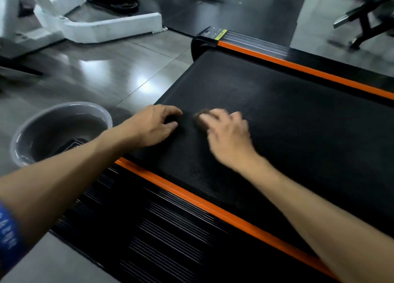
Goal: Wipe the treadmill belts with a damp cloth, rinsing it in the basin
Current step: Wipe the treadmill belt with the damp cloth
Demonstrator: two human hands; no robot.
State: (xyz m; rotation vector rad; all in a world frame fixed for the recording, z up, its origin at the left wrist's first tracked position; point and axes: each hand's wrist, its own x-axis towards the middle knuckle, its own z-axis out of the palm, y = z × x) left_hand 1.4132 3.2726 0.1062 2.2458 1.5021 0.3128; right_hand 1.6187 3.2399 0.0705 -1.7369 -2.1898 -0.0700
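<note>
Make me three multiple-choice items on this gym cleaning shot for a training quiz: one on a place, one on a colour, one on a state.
1. Where is the basin?
A. on the belt
B. on the floor beside the treadmill
C. on a bench

2. What colour are the side strips along the belt?
A. orange
B. green
C. white

3. What is the right hand doing?
A. hanging idle
B. dipping into the basin
C. holding the cloth on the belt

Answers: B, it stands on tiles; A, both strips are orange; C, fingers cover the cloth.

Matt textured belt (287, 116), glossy tiled floor (110, 69), smooth grey basin (27, 123).
</note>
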